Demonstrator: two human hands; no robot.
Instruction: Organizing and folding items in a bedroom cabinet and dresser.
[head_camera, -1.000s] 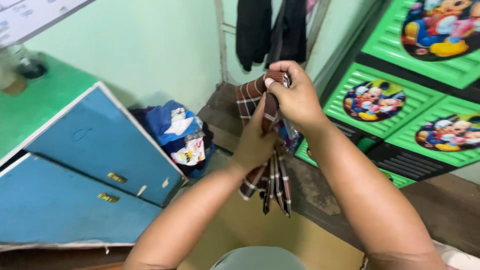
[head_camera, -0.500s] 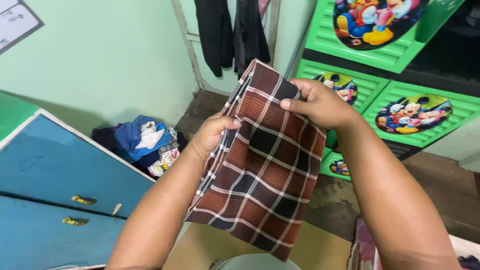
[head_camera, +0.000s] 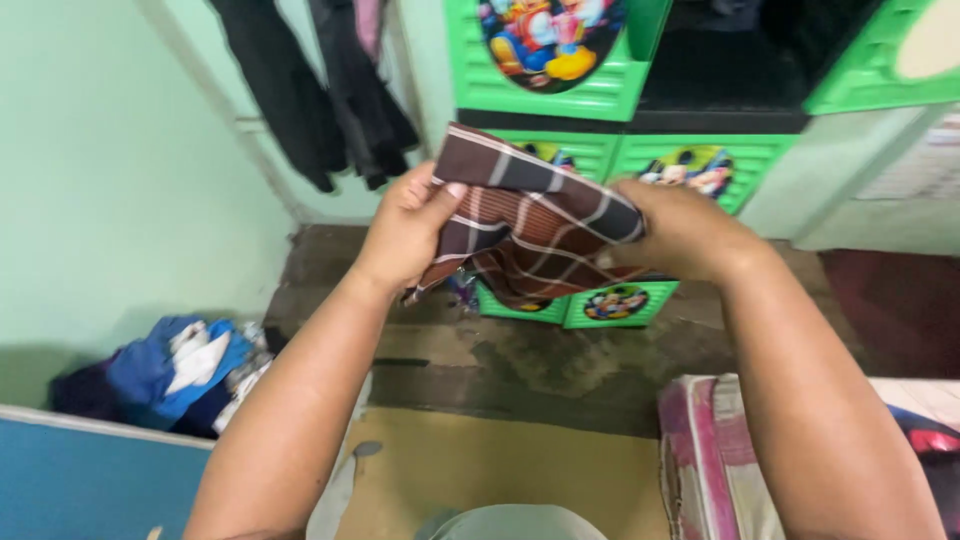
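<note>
At centre frame, both hands grip a brown plaid cloth (head_camera: 530, 215), left hand (head_camera: 405, 230) pinching one end and right hand (head_camera: 680, 230) the other, apparently mid-fold before the green plastic drawers (head_camera: 700, 165); the next fold needs its edges aligned.

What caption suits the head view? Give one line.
Left hand and right hand hold a folded brown plaid cloth before green drawers.
</note>
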